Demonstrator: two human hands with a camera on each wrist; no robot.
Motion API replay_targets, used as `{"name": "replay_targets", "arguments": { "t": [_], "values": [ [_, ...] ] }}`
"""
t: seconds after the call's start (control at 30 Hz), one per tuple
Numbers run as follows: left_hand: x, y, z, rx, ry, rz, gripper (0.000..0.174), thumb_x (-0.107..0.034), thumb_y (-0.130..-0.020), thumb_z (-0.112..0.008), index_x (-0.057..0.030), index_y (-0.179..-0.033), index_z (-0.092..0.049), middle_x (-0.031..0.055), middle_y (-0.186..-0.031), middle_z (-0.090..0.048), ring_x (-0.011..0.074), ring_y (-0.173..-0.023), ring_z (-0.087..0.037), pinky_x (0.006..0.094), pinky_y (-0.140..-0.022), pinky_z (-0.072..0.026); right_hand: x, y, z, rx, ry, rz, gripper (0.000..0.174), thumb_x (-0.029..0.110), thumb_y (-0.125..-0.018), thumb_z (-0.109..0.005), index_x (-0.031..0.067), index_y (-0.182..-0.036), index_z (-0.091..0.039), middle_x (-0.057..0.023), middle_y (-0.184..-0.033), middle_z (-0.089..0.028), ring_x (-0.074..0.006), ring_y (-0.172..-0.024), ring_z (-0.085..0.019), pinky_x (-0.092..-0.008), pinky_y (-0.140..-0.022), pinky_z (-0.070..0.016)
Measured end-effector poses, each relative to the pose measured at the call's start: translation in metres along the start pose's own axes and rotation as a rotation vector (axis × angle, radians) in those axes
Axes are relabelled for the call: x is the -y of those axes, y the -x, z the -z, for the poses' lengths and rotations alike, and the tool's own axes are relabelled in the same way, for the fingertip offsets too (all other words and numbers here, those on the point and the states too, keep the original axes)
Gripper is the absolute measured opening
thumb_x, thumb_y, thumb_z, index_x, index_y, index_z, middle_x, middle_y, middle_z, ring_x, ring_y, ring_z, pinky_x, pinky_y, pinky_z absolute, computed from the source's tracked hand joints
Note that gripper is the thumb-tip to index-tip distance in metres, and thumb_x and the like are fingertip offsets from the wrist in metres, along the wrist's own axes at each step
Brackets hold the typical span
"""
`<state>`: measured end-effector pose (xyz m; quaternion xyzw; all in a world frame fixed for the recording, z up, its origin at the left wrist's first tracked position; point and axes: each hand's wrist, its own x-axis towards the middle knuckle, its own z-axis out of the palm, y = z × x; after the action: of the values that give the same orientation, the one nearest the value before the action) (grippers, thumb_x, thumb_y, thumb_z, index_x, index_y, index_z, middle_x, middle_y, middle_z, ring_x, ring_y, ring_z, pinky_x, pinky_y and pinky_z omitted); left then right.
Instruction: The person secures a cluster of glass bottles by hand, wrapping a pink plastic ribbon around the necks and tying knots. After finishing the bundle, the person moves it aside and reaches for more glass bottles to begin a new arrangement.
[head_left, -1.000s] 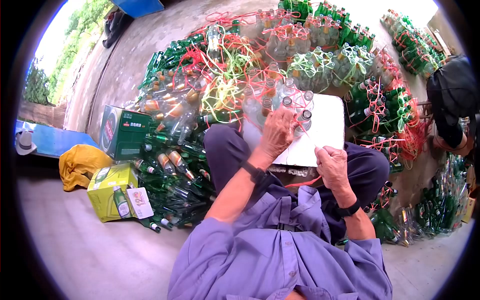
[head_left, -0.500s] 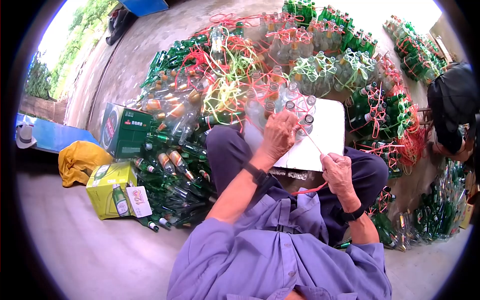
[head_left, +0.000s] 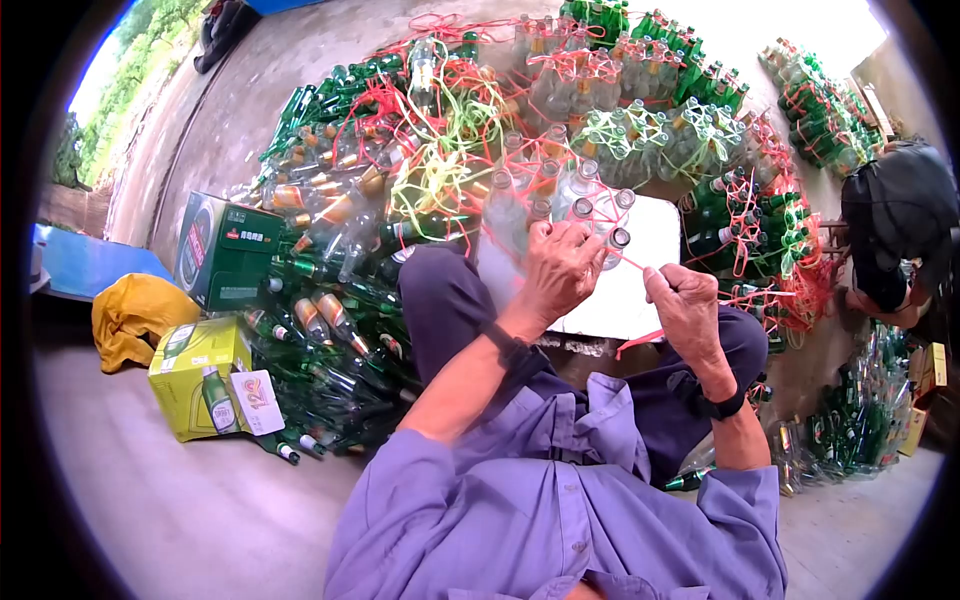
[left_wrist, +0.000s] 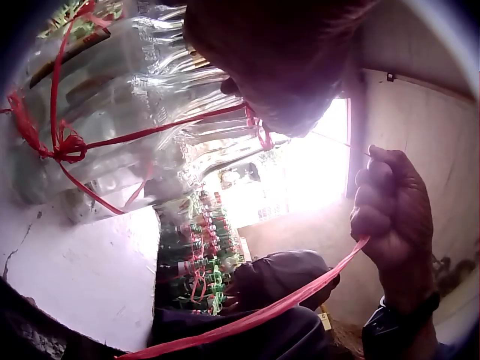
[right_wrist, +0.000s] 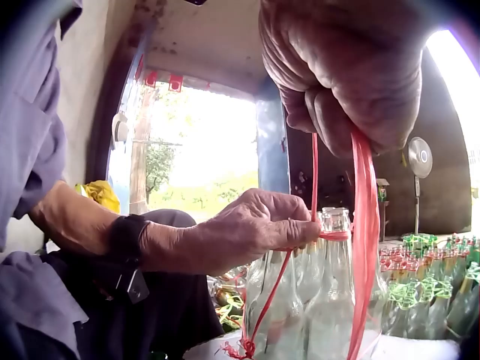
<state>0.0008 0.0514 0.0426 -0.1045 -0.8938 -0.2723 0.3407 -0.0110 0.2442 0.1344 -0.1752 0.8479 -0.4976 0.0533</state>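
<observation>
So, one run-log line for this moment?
left hand pinches red strap at bottle neck; right hand grips strap; clear bottles upright on white slab

Clear bottles on white slab

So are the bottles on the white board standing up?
Yes, upright: the bottles point neck-up in the right wrist view.

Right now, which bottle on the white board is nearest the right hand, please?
The near-right bottle, with red tape leading to the right hand; the others stand farther away.
</observation>
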Motion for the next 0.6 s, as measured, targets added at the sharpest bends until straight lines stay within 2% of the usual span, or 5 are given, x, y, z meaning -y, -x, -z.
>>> {"name": "replay_targets", "arguments": {
  "t": [0.17,0.37,0.53,0.6],
  "values": [
    [-0.001,0.002,-0.006,-0.022,-0.009,0.035,0.012,-0.014,-0.084,-0.073,-0.0114,-0.094,-0.066,0.0020,-0.086,-0.063,0.0220,-0.082,-0.063,0.0414,-0.078,-0.0378,0.004,-0.008,0.002,-0.013,0.064,0.021,0.032,0.016,-0.097,-0.066,-0.0018,-0.070,-0.065,-0.0003,-0.053,-0.044,-0.0056,-0.052,-0.040,-0.0294,-0.049,-0.0338],
    [-0.001,0.001,-0.008,-0.076,0.038,0.085,0.007,-0.011,-0.087,-0.067,-0.0062,-0.091,-0.064,0.0086,-0.083,-0.063,0.0263,-0.082,-0.065,0.0431,-0.077,-0.0416,-0.001,-0.015,0.006,-0.001,0.197,0.034,0.030,0.018,-0.097,-0.065,-0.0036,-0.077,-0.069,-0.0072,-0.054,-0.051,-0.0101,-0.051,-0.047,-0.0324,-0.051,-0.0395],
    [0.002,0.004,-0.013,-0.032,0.113,0.146,0.009,-0.009,-0.090,-0.064,-0.0030,-0.096,-0.062,0.0138,-0.087,-0.063,0.0322,-0.086,-0.064,0.0452,-0.078,-0.0445,-0.012,-0.019,0.004,0.102,0.215,-0.006,0.033,0.022,-0.097,-0.066,-0.0055,-0.079,-0.066,-0.0113,-0.055,-0.051,-0.0140,-0.050,-0.048,-0.0342,-0.052,-0.0401],
    [0.001,0.004,-0.016,-0.047,0.140,0.157,0.010,-0.009,-0.090,-0.063,-0.0024,-0.097,-0.061,0.0157,-0.089,-0.063,0.0345,-0.088,-0.064,0.0462,-0.079,-0.0461,-0.019,-0.025,0.005,0.168,0.252,-0.048,0.034,0.025,-0.098,-0.063,-0.0061,-0.084,-0.065,-0.0157,-0.057,-0.051,-0.0187,-0.051,-0.050,-0.0370,-0.053,-0.0415]
  ]
}}
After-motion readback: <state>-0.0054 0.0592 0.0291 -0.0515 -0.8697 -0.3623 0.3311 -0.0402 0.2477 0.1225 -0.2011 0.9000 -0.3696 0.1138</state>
